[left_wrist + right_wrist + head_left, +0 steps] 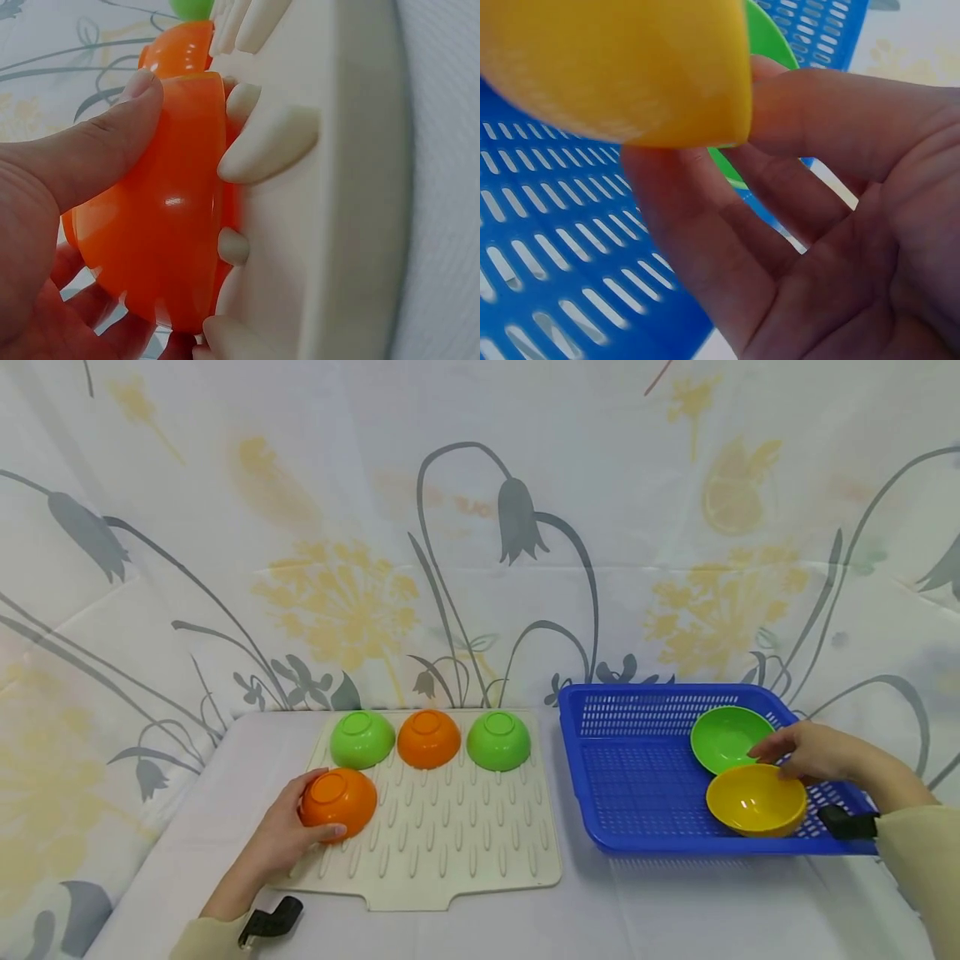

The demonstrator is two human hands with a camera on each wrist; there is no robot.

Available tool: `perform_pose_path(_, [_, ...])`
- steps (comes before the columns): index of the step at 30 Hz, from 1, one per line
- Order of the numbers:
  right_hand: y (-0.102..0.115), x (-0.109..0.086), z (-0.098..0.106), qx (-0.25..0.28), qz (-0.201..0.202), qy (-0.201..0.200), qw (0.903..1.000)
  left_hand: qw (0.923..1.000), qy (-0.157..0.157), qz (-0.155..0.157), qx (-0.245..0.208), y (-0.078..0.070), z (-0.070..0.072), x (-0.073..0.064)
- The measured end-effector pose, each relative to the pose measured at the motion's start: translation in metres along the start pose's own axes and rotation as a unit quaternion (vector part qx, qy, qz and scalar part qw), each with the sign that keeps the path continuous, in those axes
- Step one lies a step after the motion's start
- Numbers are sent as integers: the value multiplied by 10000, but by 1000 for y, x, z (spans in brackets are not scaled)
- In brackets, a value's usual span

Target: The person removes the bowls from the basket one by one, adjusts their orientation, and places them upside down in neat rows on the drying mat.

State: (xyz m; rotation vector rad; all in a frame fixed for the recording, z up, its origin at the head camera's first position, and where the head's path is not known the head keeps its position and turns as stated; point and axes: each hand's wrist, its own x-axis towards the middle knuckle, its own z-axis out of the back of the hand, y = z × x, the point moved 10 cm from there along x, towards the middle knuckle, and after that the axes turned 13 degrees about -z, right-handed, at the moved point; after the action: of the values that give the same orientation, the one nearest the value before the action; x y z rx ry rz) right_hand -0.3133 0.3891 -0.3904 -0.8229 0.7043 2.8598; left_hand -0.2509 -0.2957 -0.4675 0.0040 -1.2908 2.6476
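Observation:
My left hand [283, 833] grips an upside-down orange bowl [343, 808] at the left side of the cream drying mat [442, 860]. In the left wrist view the thumb presses the bowl's side, fingers curl beneath it, and its rim meets the mat's raised ridges [274, 142]. Over the right part of the blue basket [622, 793], my right hand [828, 756] holds a yellow bowl [756, 803] by its rim. The right wrist view shows that rim pinched between thumb and fingers. Just behind it a green bowl [722, 737] lies in the basket, partly covered by the hand.
Along the mat's back edge stand three upturned bowls: a green bowl [362, 741], an orange bowl [429, 741] and another green bowl [498, 743]. A flower-printed cloth [480, 627] hangs behind. White cloth [525, 927] covers the table.

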Motion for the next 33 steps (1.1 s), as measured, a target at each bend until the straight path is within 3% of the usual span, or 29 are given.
perform_pose_path(12, [6,-4,-1,207,28,-36,9998,10000,64,40,24,-2,2,1])
perform_pose_path(26, [17,-12,8,308,64,-824,9961,10000,35,-22,27,-1,0,1])
perform_pose_path(33, [34,-22,7,531,218,-1298,9899,10000,30,27,43,0,-1,1])
